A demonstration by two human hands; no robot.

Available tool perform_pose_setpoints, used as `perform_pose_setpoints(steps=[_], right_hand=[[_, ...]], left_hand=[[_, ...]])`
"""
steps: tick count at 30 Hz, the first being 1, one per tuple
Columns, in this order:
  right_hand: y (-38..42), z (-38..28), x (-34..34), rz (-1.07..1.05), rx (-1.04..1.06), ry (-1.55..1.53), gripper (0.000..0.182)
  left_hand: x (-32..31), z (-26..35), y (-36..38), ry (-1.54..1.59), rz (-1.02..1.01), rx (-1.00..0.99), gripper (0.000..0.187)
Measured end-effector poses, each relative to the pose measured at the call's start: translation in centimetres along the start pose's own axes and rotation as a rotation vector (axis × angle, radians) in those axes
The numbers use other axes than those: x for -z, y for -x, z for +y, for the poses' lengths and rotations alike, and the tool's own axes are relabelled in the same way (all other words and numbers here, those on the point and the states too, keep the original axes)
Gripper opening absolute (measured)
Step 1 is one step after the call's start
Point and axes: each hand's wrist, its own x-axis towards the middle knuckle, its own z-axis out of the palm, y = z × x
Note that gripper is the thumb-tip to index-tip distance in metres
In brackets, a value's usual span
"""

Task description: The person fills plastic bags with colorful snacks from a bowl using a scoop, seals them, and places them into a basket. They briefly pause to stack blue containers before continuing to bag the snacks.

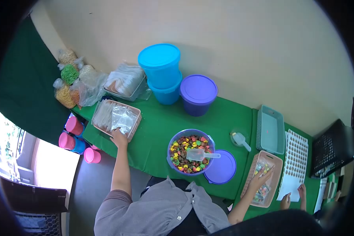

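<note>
My left hand [119, 137] reaches to the near edge of a pink basket [136, 125] of clear plastic bags, its fingertips at the topmost bag [124, 118]. My right hand [259, 181] is over a pink basket [277, 173] of small filled packets [262, 192], with a packet [264, 168] at its fingers. Between my arms stands a purple tub [170, 161] full of colourful pieces [183, 151], and a clear scoop [195, 154] lies on them. A purple lid [223, 167] rests beside the tub.
Blue tubs [159, 69] and a purple tub [198, 94] stand near the wall. Snack bags [69, 74] lie at the back left. On the right are a teal basket [270, 129], a sticker sheet [296, 153], a black crate [328, 147] and another person's hands [286, 201].
</note>
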Motion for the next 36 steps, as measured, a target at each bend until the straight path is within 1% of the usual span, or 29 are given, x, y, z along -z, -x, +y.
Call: perform_pose_setpoints(steps=[1, 3, 4, 5, 7, 8, 10, 11, 13, 14, 16, 18, 20, 22, 24, 25, 26, 27, 28, 29, 30, 31, 32, 33, 34, 35, 36], right_hand=[[-0.4, -0.6, -0.1, -0.002, 0.013, -0.009, 0.061], [-0.9, -1.4, -0.3, -0.006, -0.001, -0.071, 0.052], [-1.1, -1.7, -0.4, -0.007, 0.010, -0.074, 0.052], [-1.2, -1.9, -0.6, 0.001, 0.046, -0.092, 0.049], [-1.3, -2.4, -0.9, 0.009, 0.091, -0.113, 0.047], [-1.2, -2.7, -1.0, -0.018, 0.072, -0.128, 0.046], [-1.1, -2.9, -1.3, -0.050, 0.061, -0.142, 0.044], [-0.9, -2.8, -1.5, -0.039, 0.088, -0.143, 0.043], [-0.8, -3.1, -2.0, -0.027, 0.116, -0.144, 0.041], [-0.6, -3.4, -2.2, -0.010, 0.134, -0.171, 0.040], [0.3, -4.8, -2.4, 0.005, 0.149, -0.192, 0.038], [1.2, -8.2, -2.5, -0.202, -0.025, -0.521, 0.037], [2.0, -11.0, -2.5, -0.572, -0.148, -0.656, 0.041], [3.4, -13.7, -2.9, -0.914, -0.108, -0.948, 0.052], [5.1, -18.0, -2.2, -0.945, 0.043, -1.099, 0.061], [5.8, -18.8, -1.9, -0.925, 0.039, -1.092, 0.061], [6.4, -19.4, -1.6, -0.878, 0.039, -1.183, 0.062], [6.9, -20.0, -1.2, -0.834, 0.040, -1.273, 0.064], [7.4, -21.0, -0.1, -0.759, -0.096, -1.321, 0.050], [7.6, -20.5, 0.1, -0.752, -0.096, -1.319, 0.050], [8.1, -19.7, 0.3, -0.808, -0.069, -1.217, 0.042], [8.4, -19.1, 0.4, -0.863, -0.043, -1.115, 0.033], [8.6, -18.9, 0.1, -0.861, -0.044, -1.116, 0.033], [9.0, -18.7, -0.1, -0.941, -0.033, -1.054, 0.027], [9.4, -18.6, -0.4, -1.020, -0.022, -0.990, 0.021], [9.6, -18.5, -0.8, -1.020, -0.026, -0.993, 0.021], [9.8, -18.6, -1.1, -1.039, 0.031, -0.931, 0.024]], left_hand=[[0.3, 0.2, -0.4, 0.006, 0.006, 0.014, 0.058], [0.4, 0.3, -1.4, 0.158, -0.104, 0.196, 0.070], [0.0, 0.3, -1.8, 0.144, -0.049, 0.216, 0.072], [-0.3, 0.4, -2.2, 0.148, -0.048, 0.226, 0.072], [-0.9, 0.4, -3.1, 0.254, -0.031, 0.295, 0.066], [-1.2, 0.3, -3.4, 0.258, -0.032, 0.303, 0.066], [-0.6, 0.4, -3.5, 0.430, 0.016, 0.381, 0.057], [-0.4, 0.5, -3.6, 0.432, 0.016, 0.388, 0.057], [-0.1, 0.7, -4.2, 0.854, 0.226, 0.316, 0.037], [1.0, 1.8, -4.1, 0.857, 0.223, 0.315, 0.037], [3.5, 4.7, -2.6, 1.447, 0.243, 0.058, 0.024], [8.6, 9.4, 1.9, 1.632, 0.033, -0.060, 0.020], [13.0, 13.4, 7.4, 1.682, -0.340, -0.125, 0.023], [14.2, 16.5, 12.8, 1.812, -0.583, -0.150, 0.025], [15.1, 18.2, 17.4, 1.824, -0.831, -0.173, 0.027], [15.0, 18.7, 19.4, 1.855, -0.914, -0.240, 0.026], [15.0, 18.9, 20.8, 1.886, -0.994, -0.307, 0.027], [14.7, 18.6, 21.6, 1.890, -1.009, -0.314, 0.027], [14.5, 18.2, 22.1, 1.809, -1.102, -0.405, 0.027], [14.1, 18.0, 22.5, 1.723, -1.187, -0.496, 0.027], [15.0, 18.2, 22.2, 1.721, -1.078, -0.710, 0.027], [16.9, 18.5, 22.1, 1.721, -1.079, -0.714, 0.027], [19.0, 18.8, 22.2, 1.820, -1.101, -0.517, 0.028], [20.1, 18.9, 22.2, 1.908, -1.118, -0.313, 0.029], [19.8, 18.8, 22.0, 1.905, -1.120, -0.313, 0.029], [19.2, 18.7, 21.7, 1.655, -1.132, -0.280, 0.030], [19.4, 18.8, 21.4, 1.410, -1.132, -0.248, 0.032]])
